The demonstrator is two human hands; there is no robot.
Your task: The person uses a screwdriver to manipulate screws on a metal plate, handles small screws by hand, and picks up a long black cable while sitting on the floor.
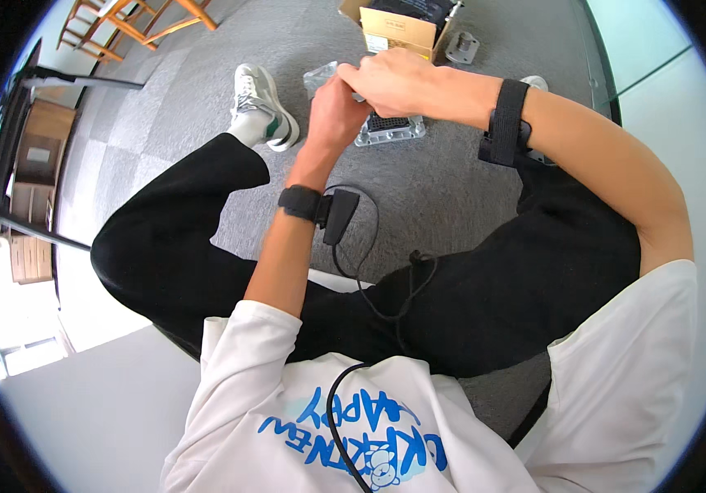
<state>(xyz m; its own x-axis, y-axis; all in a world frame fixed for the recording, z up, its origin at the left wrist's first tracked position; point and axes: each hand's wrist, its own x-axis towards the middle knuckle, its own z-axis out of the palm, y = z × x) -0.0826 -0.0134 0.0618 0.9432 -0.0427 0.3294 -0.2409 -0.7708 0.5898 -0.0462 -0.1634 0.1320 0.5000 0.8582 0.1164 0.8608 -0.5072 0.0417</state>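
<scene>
From the head view, both hands meet out in front, above the grey floor (451, 189). The left hand (338, 111) is curled up, wrist bent. The right hand (390, 80) reaches across and pinches a small clear bag (320, 78). A clear tray (391, 130) lies just below them.

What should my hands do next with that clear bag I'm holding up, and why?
Probably pull the clear plastic bag open. Left hand and right hand meet at its edge, raised above the clear tray on the grey carpet. What the bag holds is hidden, so this is a guess.
</scene>
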